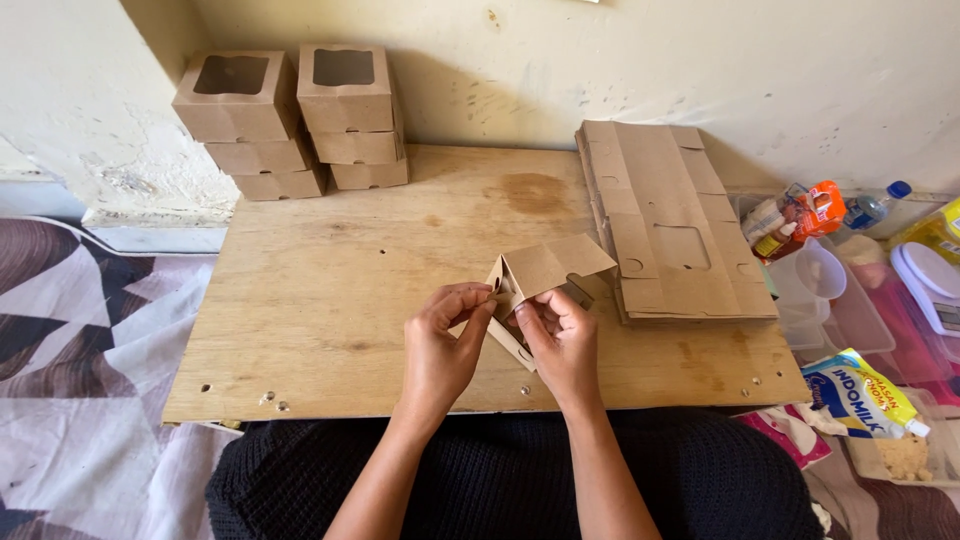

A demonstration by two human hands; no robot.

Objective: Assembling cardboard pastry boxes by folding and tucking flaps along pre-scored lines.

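Currently your left hand and right hand pinch the half-folded cardboard box just above the plywood board, near the flat stack; press unevenly and a flap could crease or tear.

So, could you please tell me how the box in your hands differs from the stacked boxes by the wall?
The half-folded box is open with flaps loose, gripped by both hands; the stacked boxes are closed and squared. It is tilted above the board; they sit flat. Both are brown cardboard.
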